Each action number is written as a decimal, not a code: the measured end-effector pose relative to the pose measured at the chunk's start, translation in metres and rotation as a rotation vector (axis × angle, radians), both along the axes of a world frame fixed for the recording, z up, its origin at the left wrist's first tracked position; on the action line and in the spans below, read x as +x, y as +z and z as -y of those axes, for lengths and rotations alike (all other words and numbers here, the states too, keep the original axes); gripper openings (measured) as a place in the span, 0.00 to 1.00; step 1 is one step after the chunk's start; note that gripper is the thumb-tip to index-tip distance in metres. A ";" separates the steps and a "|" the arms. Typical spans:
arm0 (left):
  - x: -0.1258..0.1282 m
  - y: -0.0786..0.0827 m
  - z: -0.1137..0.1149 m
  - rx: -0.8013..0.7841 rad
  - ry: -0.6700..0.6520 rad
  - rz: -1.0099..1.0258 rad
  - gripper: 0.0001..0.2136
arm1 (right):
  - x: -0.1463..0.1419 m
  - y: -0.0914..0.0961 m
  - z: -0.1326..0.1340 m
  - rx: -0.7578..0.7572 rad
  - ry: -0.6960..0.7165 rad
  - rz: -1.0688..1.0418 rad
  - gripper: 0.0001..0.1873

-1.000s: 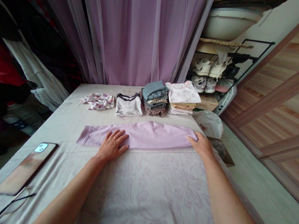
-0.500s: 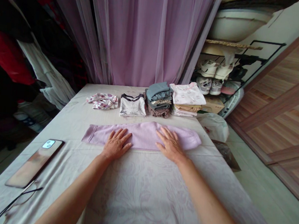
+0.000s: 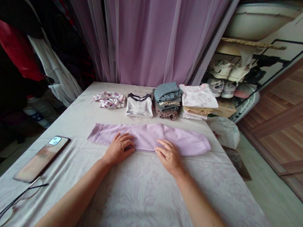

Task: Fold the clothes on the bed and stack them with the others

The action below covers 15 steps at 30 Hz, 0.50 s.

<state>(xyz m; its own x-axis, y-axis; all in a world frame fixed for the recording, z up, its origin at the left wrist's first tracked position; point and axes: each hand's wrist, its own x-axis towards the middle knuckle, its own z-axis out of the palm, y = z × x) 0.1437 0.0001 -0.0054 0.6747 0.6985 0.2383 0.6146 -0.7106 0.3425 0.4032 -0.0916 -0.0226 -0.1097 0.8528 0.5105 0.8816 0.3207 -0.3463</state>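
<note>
A lilac ribbed garment [image 3: 149,136], folded into a long narrow strip with a cuff-like band at its left end, lies crosswise on the cloth-covered table [image 3: 138,190]. My left hand [image 3: 119,148] rests on its near edge, left of the middle, fingers slightly bent and apart. To the right, my right hand [image 3: 169,156] touches the same near edge, its fingers loosely bent. Neither hand grips the fabric. Beyond the garment sit a crumpled floral cloth [image 3: 109,99], a folded white shirt with dark collar [image 3: 140,106], and two stacks of folded clothes [image 3: 167,100] [image 3: 198,100].
A phone [image 3: 41,160] and eyeglasses [image 3: 17,200] lie at the table's left side. Behind the table hangs a purple curtain [image 3: 159,35]. Shoes [image 3: 229,71] stand on a rack at the right, near a wooden door [image 3: 287,123]. Clothes [image 3: 15,48] hang at the left.
Both hands have drawn back from the garment's middle to its near edge, and their spread, flat fingers are now more bent. The view has shifted slightly left.
</note>
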 end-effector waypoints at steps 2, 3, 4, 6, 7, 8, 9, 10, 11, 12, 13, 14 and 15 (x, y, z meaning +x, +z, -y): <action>-0.001 -0.001 -0.001 0.009 -0.003 0.018 0.06 | 0.001 -0.002 0.002 0.017 0.001 -0.008 0.12; -0.002 -0.001 -0.001 0.018 -0.006 0.026 0.06 | 0.001 -0.003 0.003 0.022 0.000 -0.007 0.11; -0.002 -0.001 -0.001 0.027 -0.010 0.034 0.06 | 0.002 -0.005 0.003 0.026 -0.002 -0.004 0.11; -0.003 -0.002 0.000 0.050 -0.020 0.053 0.07 | 0.001 -0.006 0.004 0.030 -0.007 0.001 0.10; -0.004 -0.002 0.000 0.062 -0.026 0.062 0.07 | 0.001 -0.007 0.004 0.033 -0.010 0.005 0.10; -0.004 -0.002 0.001 0.074 -0.031 0.068 0.08 | 0.001 -0.007 0.004 0.035 -0.011 0.011 0.10; -0.005 -0.002 0.002 0.083 -0.037 0.068 0.08 | 0.001 -0.008 0.004 0.035 -0.012 0.018 0.10; -0.005 -0.002 0.003 0.087 -0.043 0.061 0.08 | 0.000 -0.008 0.004 0.034 -0.012 0.027 0.10; -0.005 -0.001 0.003 0.087 -0.048 0.050 0.08 | 0.000 -0.008 0.004 0.030 -0.013 0.037 0.10; -0.005 -0.001 0.003 0.084 -0.054 0.040 0.08 | 0.000 -0.007 0.004 0.022 -0.014 0.046 0.10; -0.005 -0.001 0.003 0.077 -0.060 0.034 0.07 | -0.001 -0.007 0.004 0.013 -0.018 0.052 0.10; -0.005 0.000 0.003 0.069 -0.064 0.034 0.07 | -0.001 -0.007 0.005 0.004 -0.022 0.055 0.10; -0.004 0.000 0.002 0.061 -0.065 0.039 0.06 | -0.001 -0.007 0.005 -0.005 -0.025 0.054 0.10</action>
